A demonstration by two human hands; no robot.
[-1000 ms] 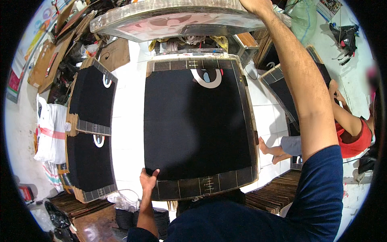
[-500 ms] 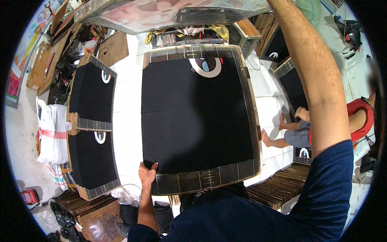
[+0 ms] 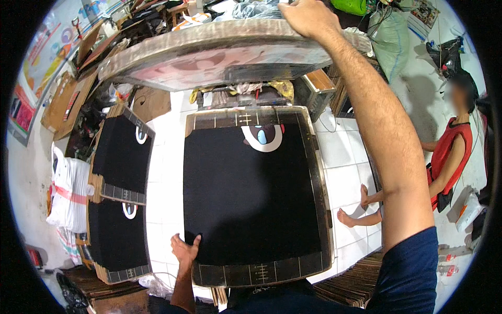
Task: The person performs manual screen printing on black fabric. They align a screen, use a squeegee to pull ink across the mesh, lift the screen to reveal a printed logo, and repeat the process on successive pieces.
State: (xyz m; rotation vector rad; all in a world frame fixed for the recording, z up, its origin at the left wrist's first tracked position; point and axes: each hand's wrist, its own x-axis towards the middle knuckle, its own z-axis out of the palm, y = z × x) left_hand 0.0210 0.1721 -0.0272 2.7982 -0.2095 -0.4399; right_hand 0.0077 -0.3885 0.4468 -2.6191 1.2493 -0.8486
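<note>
Through the head view I have my right hand (image 3: 312, 20) clamped over the top edge of the framed screen (image 3: 209, 64), which stands tilted up at the far side. My left hand (image 3: 184, 248) has thumb and fingers spread apart at the near-left edge of the black fabric panel (image 3: 246, 193); I cannot tell whether the thumb presses it. The panel lies flat on a grid-marked board (image 3: 293, 268), its cartoon-eye print (image 3: 263, 138) near the far edge.

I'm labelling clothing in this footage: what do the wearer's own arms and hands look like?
The left hand and right hand are both bare, without gloves. On the right arm, a dark navy short sleeve ends above the elbow, with no watch or band visible below. No left sleeve shows.
</note>
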